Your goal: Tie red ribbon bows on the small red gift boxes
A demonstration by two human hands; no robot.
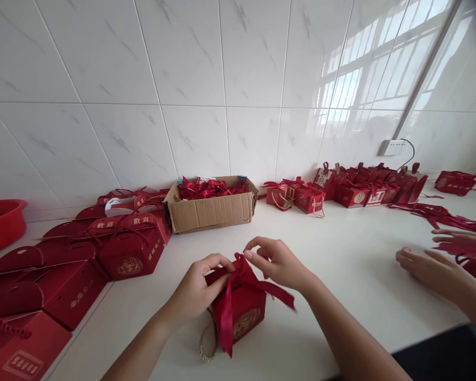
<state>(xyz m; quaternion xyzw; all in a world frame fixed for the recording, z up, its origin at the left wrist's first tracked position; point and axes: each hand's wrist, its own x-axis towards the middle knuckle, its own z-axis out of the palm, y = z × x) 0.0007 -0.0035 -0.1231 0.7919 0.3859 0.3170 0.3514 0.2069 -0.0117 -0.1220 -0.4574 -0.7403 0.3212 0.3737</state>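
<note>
A small red gift box [249, 317] with a gold round print stands on the white table in front of me. A red ribbon [227, 323] is looped at its top, with tails hanging down the front and out to the right. My left hand [206, 283] is closed at the top left of the box, thumb and fingers pinching the ribbon there. Thumb and forefinger of my right hand [275, 262] pinch a loop of the same ribbon at the top. A twisted gold cord handle [207, 344] hangs at the box's left side.
Larger red boxes [130, 254] crowd the left, beside a red basin [2, 225]. A cardboard box [212, 212] of red ribbons stands by the wall. Finished-looking small boxes [353, 194] line the back right. Another person's hands [432, 270] work at the right, near loose ribbons [440, 216].
</note>
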